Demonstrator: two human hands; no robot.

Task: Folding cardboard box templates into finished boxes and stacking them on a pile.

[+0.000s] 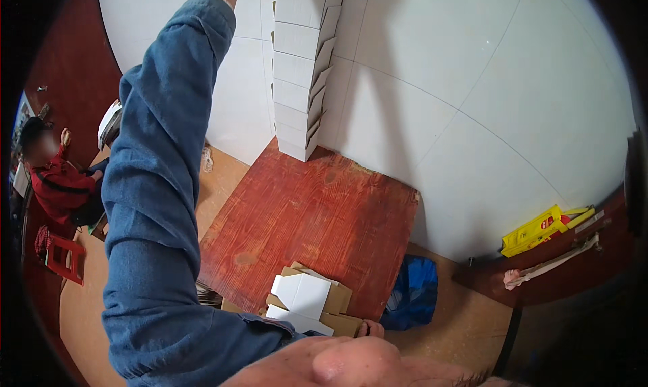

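Note:
My left arm, in a blue denim sleeve, reaches up past the top edge. Only its bare wrist shows there, so the left hand is out of the picture. To the right of that arm rises a tall stack of white cardboard boxes, with flaps sticking out along its right side. It stands at the far corner of a reddish wooden table. On the near edge lie folded white and brown cardboard pieces. My right hand shows only as a few curled fingers against the cardboard's right end; the rest is hidden.
Right of the table, a blue bag sits on the floor. A white wall stands behind the stack. A yellow item hangs at the right. At the left sits a person in red, near a red stool.

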